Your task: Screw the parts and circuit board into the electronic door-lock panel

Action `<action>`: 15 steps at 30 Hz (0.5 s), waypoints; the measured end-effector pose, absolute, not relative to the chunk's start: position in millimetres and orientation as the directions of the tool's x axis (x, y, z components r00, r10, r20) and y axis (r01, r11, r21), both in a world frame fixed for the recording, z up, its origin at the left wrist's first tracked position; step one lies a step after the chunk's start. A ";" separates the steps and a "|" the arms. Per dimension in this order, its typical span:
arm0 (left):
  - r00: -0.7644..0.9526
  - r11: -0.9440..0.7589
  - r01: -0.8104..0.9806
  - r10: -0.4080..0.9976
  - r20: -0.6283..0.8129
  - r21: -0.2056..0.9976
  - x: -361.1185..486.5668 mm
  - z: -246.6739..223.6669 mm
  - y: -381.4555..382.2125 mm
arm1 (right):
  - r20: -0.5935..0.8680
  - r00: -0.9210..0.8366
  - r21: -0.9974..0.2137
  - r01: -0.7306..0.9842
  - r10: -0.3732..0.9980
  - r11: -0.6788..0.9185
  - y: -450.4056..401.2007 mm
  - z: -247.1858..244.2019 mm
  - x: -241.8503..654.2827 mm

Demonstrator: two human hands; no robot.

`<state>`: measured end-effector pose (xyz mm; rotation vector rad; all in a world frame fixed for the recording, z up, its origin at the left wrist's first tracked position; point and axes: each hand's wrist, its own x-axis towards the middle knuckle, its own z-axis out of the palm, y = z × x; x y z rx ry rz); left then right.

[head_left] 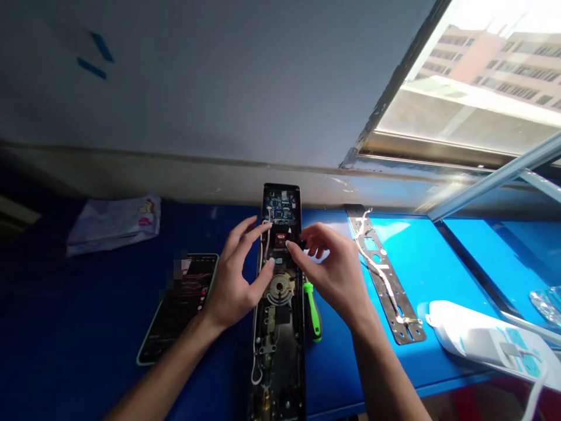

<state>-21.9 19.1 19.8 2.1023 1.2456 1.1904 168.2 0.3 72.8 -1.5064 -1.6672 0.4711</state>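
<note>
Black housing [290, 345] lies beneath both my hands: my left hand [239, 278] has thumb and fingers spread apart; whether my right hand [337, 269], beside the red component [280, 240], pinches anything, I cannot tell. Outward, the green screwdriver [313, 316], phone [175, 316] and perforated plate [397, 310] lie on the blue table [333, 374].

Workshop-like spot: blue table [409, 240], green screwdriver [313, 313], exposed circuit board [280, 207].
</note>
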 end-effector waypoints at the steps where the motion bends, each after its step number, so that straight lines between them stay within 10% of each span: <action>1: 0.247 -0.498 0.468 0.867 0.433 0.730 -22.7 16.5 17.8 | 0.321 0.038 -0.722 0.656 0.946 0.219 2.3 73.0 165.2; 15: 0.201 -0.424 0.309 0.904 0.377 0.851 -20.6 8.3 8.1 | 0.336 -0.090 -0.481 0.840 0.938 0.252 16.7 66.3 141.8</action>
